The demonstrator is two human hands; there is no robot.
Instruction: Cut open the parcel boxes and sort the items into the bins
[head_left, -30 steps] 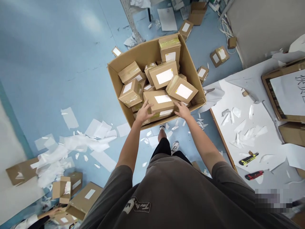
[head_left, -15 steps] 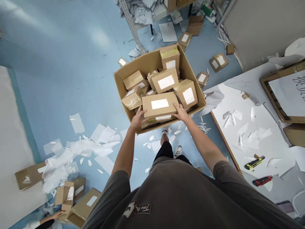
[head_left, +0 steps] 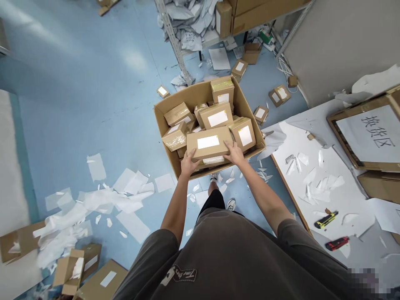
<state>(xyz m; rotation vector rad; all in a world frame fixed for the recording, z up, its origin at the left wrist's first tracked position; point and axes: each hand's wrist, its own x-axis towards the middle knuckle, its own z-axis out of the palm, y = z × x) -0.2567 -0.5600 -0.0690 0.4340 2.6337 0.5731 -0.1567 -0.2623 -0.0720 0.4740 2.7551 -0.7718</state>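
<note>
A large open cardboard carton (head_left: 183, 96) stands in front of me, filled with several smaller taped boxes. On top at its near side lies a long brown cardboard box (head_left: 208, 141) with a blank-looking white label. My left hand (head_left: 189, 163) grips this box at its near left corner, thumb along the side and fingers partly under the edge. At the near right corner my right hand (head_left: 234, 153) holds it, with the thumb on top. Below the box, another white label shows. Behind it sit a labelled box (head_left: 216, 116) and, to the right, another box (head_left: 243, 132).
To the right is a white table (head_left: 290, 183) with paper scraps, a yellow cutter (head_left: 326, 219) and a red cutter (head_left: 337, 243). Torn paper (head_left: 103, 199) litters the floor at left. A metal rack post (head_left: 173, 37) rises behind the carton, with small boxes (head_left: 279, 96) nearby.
My left hand has closed on the long box's near left corner, where its fingers were spread beside it. The view has shifted, and another person's hand at lower left is out of sight.
</note>
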